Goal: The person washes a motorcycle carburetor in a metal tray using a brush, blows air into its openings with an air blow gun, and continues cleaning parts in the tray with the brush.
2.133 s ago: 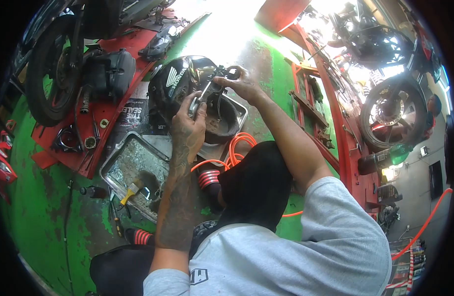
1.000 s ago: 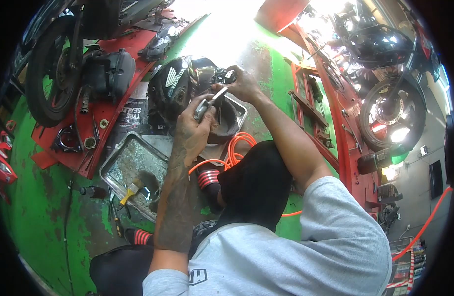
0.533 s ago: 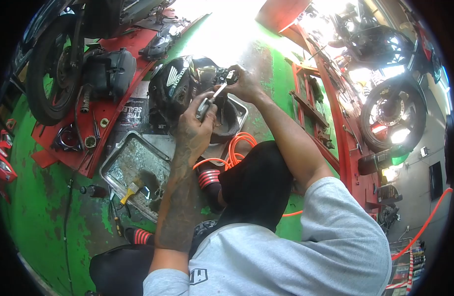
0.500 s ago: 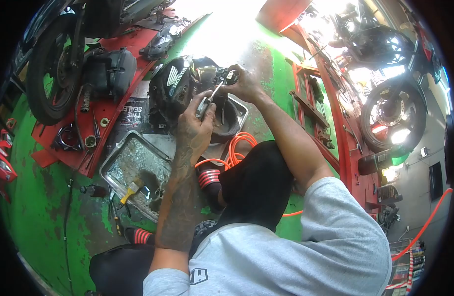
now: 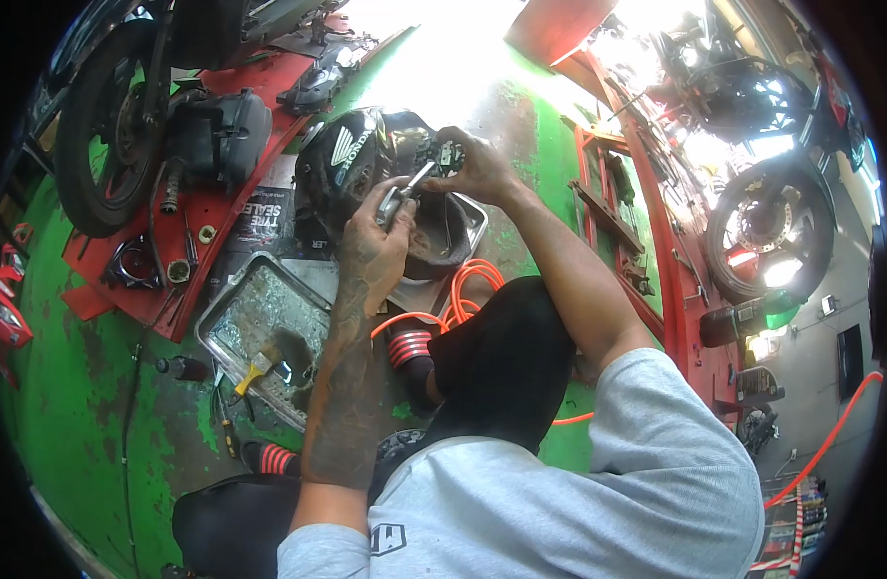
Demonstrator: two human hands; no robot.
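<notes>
I find the left hand (image 5: 379, 230) pinching a silver tool (image 5: 389, 206), its shaft (image 5: 421, 177) slanting away rightward toward the dark part (image 5: 449, 156) the right hand (image 5: 480, 172) clasps.

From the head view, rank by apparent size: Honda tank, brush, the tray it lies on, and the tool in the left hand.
1. Tank, partly hidden
2. Tray, partly hidden
Then brush and tool: unsure, as fingers cover part of the tool.

Metal tool (image 5: 421, 176) in left grip (image 5: 378, 232)
</notes>
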